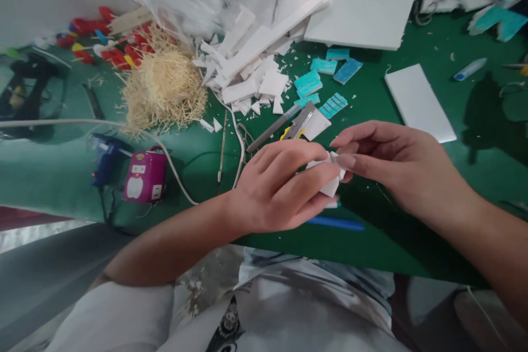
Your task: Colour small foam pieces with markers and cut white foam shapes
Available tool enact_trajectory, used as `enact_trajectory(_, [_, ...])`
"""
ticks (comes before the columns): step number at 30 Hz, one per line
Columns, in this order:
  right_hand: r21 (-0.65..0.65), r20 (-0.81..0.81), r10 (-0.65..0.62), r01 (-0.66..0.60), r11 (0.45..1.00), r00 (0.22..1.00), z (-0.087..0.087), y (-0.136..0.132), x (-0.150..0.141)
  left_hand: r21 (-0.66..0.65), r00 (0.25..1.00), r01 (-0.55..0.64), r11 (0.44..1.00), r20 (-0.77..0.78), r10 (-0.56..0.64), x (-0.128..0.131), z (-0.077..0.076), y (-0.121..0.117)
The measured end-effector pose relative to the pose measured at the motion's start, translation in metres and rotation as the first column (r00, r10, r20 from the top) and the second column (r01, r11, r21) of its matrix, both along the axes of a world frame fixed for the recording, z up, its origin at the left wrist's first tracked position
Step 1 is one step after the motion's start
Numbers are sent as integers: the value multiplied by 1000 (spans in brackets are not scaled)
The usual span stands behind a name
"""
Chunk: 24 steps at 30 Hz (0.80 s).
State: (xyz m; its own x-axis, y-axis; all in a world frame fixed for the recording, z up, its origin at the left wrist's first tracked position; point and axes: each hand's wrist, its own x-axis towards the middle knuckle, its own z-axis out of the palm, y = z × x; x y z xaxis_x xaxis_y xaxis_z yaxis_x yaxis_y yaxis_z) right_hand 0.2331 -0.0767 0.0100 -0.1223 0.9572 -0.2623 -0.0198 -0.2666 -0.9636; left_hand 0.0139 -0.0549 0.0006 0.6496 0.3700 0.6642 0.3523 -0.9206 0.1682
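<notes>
My left hand [284, 187] is closed around a small white foam piece [330, 187], its fingers covering much of it. From the right, my right hand [396, 159] pinches the far end of the same piece between thumb and fingers. Just beyond my left fingers lies a utility knife [300, 121] with its blade showing, on top of a white offcut [317, 124]. Beside it rests a grey stick-like tool [272, 129]. Under my hands, near the table edge, is a blue pen-like stick [338, 224].
White foam scraps [256, 80] and a straw-coloured pile of thin sticks [165, 82] lie beyond my left hand. Turquoise painted pieces [308, 83] and a white foam rectangle [421, 102] sit farther back. At left, a white cable [173, 165] runs past a magenta power box [145, 176] and a blue glue gun [105, 157].
</notes>
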Motion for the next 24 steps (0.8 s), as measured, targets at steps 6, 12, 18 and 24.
enact_trajectory(6, [104, 173, -10, -8, 995, 985, -1, -2, 1, -228, 998, -19, 973, 50, 31, -1, 2, 0])
enact_trajectory(12, [317, 338, 4, -118, 941, 941, -1, -7, 0, -553, 986, -11, 833, 134, 101, 3, 2, 1])
enact_trajectory(18, [359, 398, 66, -222, 907, 915, -1, -5, 0, -584, 984, -9, 812, 137, 110, 4, 1, 0])
enact_trajectory(24, [330, 398, 79, -223, 917, 914, 0, -5, -1, -535, 987, 9, 845, 143, 79, 6, 0, -2])
